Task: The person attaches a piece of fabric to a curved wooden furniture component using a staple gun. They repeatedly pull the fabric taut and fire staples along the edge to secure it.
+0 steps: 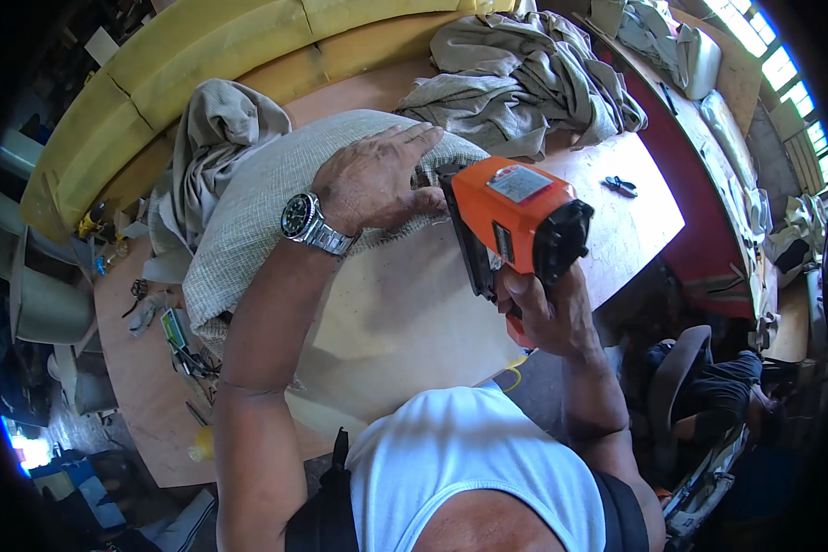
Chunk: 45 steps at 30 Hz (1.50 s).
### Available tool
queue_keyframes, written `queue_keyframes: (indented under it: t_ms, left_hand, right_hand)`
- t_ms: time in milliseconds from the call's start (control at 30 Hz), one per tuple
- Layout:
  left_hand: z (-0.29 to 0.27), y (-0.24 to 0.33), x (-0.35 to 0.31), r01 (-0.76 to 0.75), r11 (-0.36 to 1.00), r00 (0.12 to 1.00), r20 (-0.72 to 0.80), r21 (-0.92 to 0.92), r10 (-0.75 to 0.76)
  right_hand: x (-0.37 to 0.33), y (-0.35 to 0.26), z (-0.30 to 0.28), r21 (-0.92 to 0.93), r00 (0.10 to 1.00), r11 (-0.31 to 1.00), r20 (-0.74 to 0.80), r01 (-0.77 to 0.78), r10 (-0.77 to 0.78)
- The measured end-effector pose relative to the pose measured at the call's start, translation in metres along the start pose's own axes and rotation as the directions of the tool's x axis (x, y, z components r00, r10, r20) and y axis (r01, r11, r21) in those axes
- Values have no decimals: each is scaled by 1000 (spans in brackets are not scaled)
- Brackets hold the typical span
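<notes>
A padded piece covered in light grey woven fabric (258,179) lies on the table in front of me, its pale flat board (386,322) facing up on my side. My left hand (368,184), with a metal watch on its wrist, grips the fabric at the board's edge, fingers over the cloth and thumb near the border. An orange and black staple gun (506,207) is in my right hand (557,313), which wraps round its handle. The gun's black nose is beside my left thumb, close to the fabric edge; whether it touches is hard to see.
Curved yellow foam (248,60) borders the far side. Crumpled grey cloth (524,78) lies at the back, with another heap (221,120) at left. Small black snips (619,187) rest on the right. Hand tools (189,354) lie left. A red panel (653,120) stands beyond.
</notes>
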<state>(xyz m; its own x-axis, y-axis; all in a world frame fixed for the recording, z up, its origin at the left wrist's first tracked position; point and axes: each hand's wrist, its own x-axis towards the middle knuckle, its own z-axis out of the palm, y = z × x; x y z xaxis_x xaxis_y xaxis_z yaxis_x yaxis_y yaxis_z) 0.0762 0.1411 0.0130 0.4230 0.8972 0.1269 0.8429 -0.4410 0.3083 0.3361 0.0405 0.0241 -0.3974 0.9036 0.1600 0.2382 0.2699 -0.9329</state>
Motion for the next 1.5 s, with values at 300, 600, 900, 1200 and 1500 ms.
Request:
queue_keyframes:
  t_ms: [300,600,900,1200,1500]
  left_hand:
    - [-27,12,-23,163,979,982,74,119,-172]
    - [-24,7,-51,229,970,973,-37,84,-227]
    - [-32,-27,-60,-40,858,983,-173,-511,-58]
    - [-16,-28,-51,-51,636,877,-339,-770,-341]
    - [-2,49,33,401,916,916,9,9,-402]
  right_hand:
    - [-5,3,0,-60,990,988,29,-140,141]
    - [4,-4,13,-51,998,997,22,-53,54]
    - [0,-11,18,-50,1000,998,-14,-23,22]
    - [-42,25,12,-116,976,980,132,-159,174]
    - [-119,104,8,-135,936,963,236,-235,261]
